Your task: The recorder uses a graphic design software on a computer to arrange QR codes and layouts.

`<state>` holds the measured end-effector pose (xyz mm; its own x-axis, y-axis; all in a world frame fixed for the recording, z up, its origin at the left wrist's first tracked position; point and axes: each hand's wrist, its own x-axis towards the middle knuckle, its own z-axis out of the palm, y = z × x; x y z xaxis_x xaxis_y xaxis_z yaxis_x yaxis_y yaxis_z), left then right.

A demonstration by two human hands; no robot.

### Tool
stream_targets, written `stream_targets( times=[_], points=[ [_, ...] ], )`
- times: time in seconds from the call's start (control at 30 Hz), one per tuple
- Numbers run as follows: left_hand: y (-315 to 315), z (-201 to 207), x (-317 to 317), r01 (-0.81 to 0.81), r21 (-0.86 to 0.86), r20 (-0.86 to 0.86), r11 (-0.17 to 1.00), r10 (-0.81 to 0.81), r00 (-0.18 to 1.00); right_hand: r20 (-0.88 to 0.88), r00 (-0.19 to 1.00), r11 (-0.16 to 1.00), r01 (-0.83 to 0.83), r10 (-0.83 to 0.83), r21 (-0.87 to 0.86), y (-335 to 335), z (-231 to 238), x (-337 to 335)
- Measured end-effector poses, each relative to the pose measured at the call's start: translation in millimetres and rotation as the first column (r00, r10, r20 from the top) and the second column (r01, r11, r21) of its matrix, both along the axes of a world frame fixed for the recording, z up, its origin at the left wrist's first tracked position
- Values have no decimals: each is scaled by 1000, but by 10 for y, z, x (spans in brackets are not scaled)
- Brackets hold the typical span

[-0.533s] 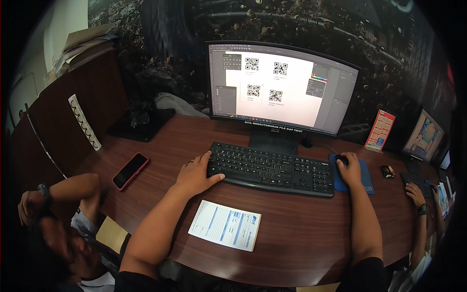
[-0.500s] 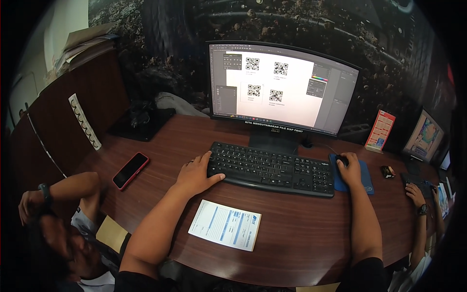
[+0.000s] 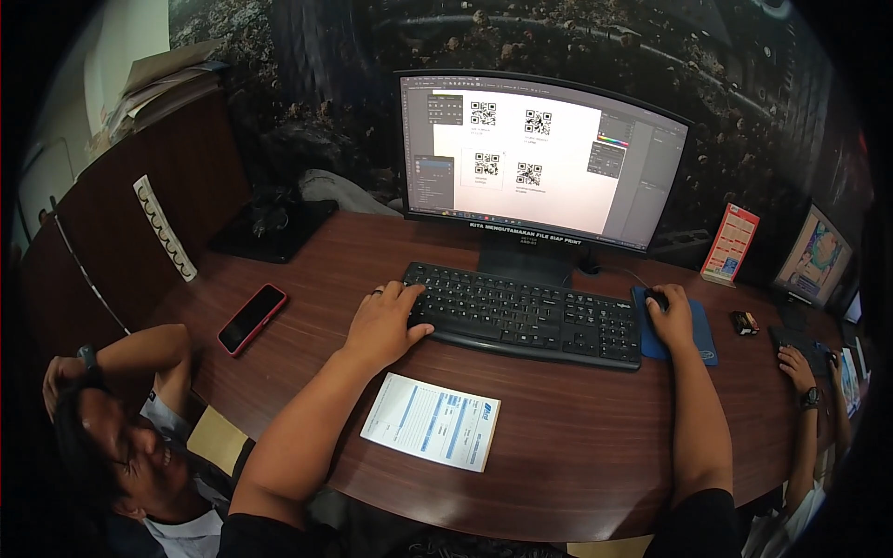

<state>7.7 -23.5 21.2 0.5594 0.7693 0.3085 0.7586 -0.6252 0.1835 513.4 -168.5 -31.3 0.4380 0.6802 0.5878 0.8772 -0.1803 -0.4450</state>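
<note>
My left hand (image 3: 383, 325) lies over the left end of a black keyboard (image 3: 521, 316). Its fingers are stretched onto the keys and the thumb is spread toward the front edge. My right hand (image 3: 675, 321) is curled over a dark computer mouse (image 3: 659, 298), which it mostly covers. Under the mouse is a blue mouse pad (image 3: 701, 340). Behind the keyboard stands a curved monitor (image 3: 567, 200), showing several square black-and-white codes on a white page, with tool panels around them. A printed form pad (image 3: 430, 421) lies in front of the keyboard.
A phone in a red case (image 3: 252, 319) lies at the left. One person (image 3: 139, 456) sits at the lower left, an arm raised to the head. Another person's hand (image 3: 796, 368) rests by a second keyboard at the right. A desk calendar (image 3: 728, 244) and small box (image 3: 745, 323) stand nearby.
My left hand has shifted right, its fingers farther over the keys. A row in the screen's left panel is now highlighted. The person at the left has moved their head. My right hand stays on the mouse.
</note>
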Motion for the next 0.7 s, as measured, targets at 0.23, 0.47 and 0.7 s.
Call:
stream_targets(
  times=[0.23, 0.47, 0.7],
  points=[
    [-31, 12, 63, 19, -11, -24, 1000, -19, 1000, 8, 1000, 1000, -15, 15, 2, -2, 6, 29],
    [-88, 144, 441, 143, -25, -292, 989, -144, 945, -6, 1000, 1000, -11, 11, -6, 7, -6, 23],
    [-18, 272, 731, 69, -134, -561, 989, -133, 817, -12, 1000, 1000, 23, -23, -20, -7, -3, 33]
  ],
)
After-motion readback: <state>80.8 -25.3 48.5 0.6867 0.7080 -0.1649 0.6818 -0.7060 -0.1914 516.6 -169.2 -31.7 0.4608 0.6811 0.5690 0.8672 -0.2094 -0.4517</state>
